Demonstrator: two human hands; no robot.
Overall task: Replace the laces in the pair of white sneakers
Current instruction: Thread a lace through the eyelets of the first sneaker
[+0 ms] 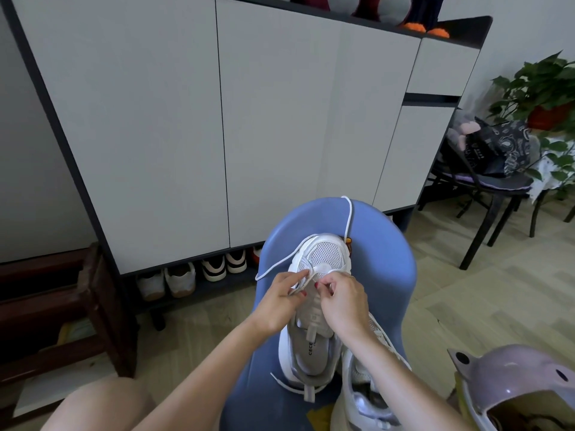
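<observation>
Pinching the lace (348, 219) at the lowest eyelets with both my left hand (280, 301) and right hand (342, 301), I reckon one uneven tug drags the free end clean out of the sneaker (323, 259).

A blue plastic stool (385, 269) stands on a pale wood-pattern floor (466, 290). On its seat lie two white sneakers: one (314, 306) along the middle, toe pointing away, the other (367, 396) beside it at the near right edge. A white lace (348, 219) trails over the far rim.
</observation>
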